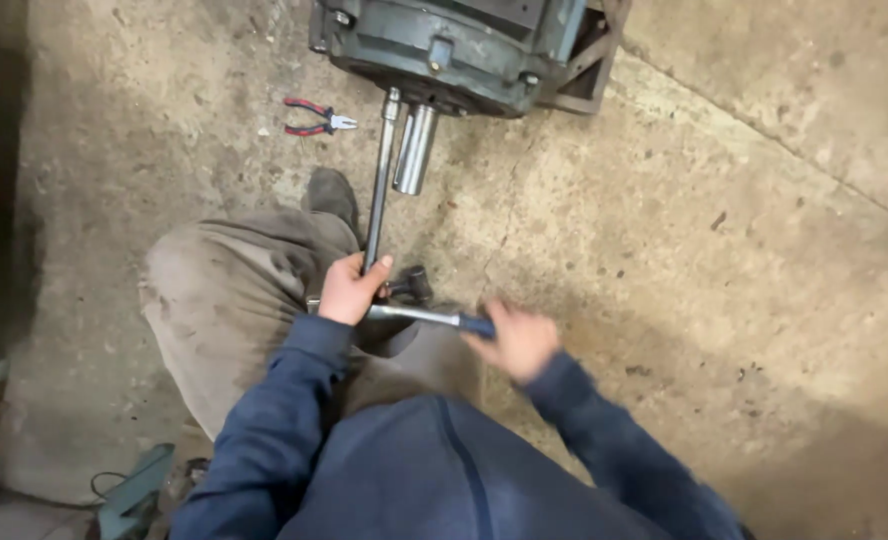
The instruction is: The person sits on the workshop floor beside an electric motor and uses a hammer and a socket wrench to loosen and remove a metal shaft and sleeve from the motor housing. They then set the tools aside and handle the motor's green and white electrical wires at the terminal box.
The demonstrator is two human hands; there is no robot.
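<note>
We knelt on the concrete floor in front of the grey-green motor housing, which stood at the floor's far edge on a rusty frame. Our left hand was closed around the near end of the long extension bar, whose far end sat on a fastener at the housing's face, just beside the bare motor shaft. Our right hand, blurred, was wrapped on the blue grip of the ratchet handle, which ran crosswise from the bar's near end.

To do this well, we judged that the left hand should keep the bar in line with the fastener so the socket did not cock or slip off, while the right hand swung the handle in a flat arc square to the bar. With so long a bar, any sideways push could round the fastener head.

Red-handled pliers lay on the floor to the left of the housing, well apart from our hands. We saw no packages, labels or signs in view.
</note>
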